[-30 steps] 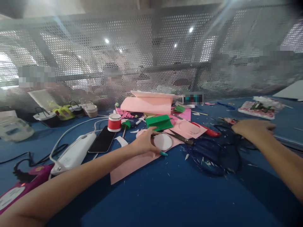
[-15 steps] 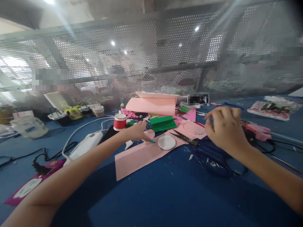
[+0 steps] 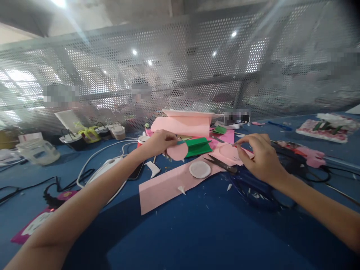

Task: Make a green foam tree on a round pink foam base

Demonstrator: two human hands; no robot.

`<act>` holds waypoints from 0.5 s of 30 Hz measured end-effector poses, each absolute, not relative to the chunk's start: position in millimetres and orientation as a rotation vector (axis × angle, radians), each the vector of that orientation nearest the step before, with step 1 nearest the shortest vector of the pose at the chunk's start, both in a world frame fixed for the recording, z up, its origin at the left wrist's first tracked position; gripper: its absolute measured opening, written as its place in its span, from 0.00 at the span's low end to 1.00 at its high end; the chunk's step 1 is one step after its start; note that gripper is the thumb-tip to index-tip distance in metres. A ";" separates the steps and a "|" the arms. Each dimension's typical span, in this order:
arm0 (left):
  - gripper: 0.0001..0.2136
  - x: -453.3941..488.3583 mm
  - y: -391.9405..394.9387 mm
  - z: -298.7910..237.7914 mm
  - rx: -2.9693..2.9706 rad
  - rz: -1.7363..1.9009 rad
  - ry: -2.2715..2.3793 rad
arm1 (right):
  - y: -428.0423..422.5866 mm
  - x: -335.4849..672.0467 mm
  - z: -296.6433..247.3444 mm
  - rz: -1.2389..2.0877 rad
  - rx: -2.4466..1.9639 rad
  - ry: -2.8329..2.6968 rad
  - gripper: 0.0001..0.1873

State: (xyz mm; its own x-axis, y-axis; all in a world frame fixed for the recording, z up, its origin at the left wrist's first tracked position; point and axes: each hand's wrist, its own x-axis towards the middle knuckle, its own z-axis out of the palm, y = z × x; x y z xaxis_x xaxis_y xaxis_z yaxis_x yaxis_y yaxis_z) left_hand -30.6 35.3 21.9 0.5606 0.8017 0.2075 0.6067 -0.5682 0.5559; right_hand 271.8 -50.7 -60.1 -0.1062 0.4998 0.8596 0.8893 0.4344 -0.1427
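Note:
My left hand (image 3: 159,142) is raised above the blue table and pinches a pink paper disc (image 3: 177,152), held up in front of a folded green card (image 3: 198,146). My right hand (image 3: 260,155) hovers over pink paper sheets (image 3: 225,152) with thumb and forefinger pinched together; what they hold is too small to make out. Between the hands lie a white round pad (image 3: 200,169) on a long pink sheet (image 3: 165,185) and black scissors (image 3: 221,164).
A perforated metal screen (image 3: 180,67) stands along the back, with people behind it. A white glue gun with cords (image 3: 108,165), a phone (image 3: 136,171), a red-and-white cup (image 3: 143,139), a rolled pink sheet (image 3: 182,123), dark cables (image 3: 298,165) and paper scraps litter the table.
My left hand has lifted the pink disc off the table. My right hand came in from the far right and has lowered slightly toward the pink sheets.

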 end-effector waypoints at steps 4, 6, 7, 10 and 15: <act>0.11 -13.5 8.2 25.6 2.184 0.783 1.032 | -61.8 250.0 -50.3 0.084 -1.227 -1.690 0.15; 0.10 -3.0 -4.1 22.0 2.073 0.726 0.923 | -64.4 236.7 -45.2 0.506 -1.197 -1.649 0.20; 0.11 1.7 -8.7 19.0 2.016 0.703 0.872 | -64.4 230.0 -43.0 0.669 -1.184 -1.642 0.22; 0.13 10.7 -14.6 8.4 1.910 0.657 0.795 | -59.9 211.7 -37.4 0.860 -1.195 -1.681 0.26; 0.11 10.5 -2.7 -10.9 1.836 0.675 0.807 | -46.7 195.2 -34.0 0.763 -1.219 -1.667 0.28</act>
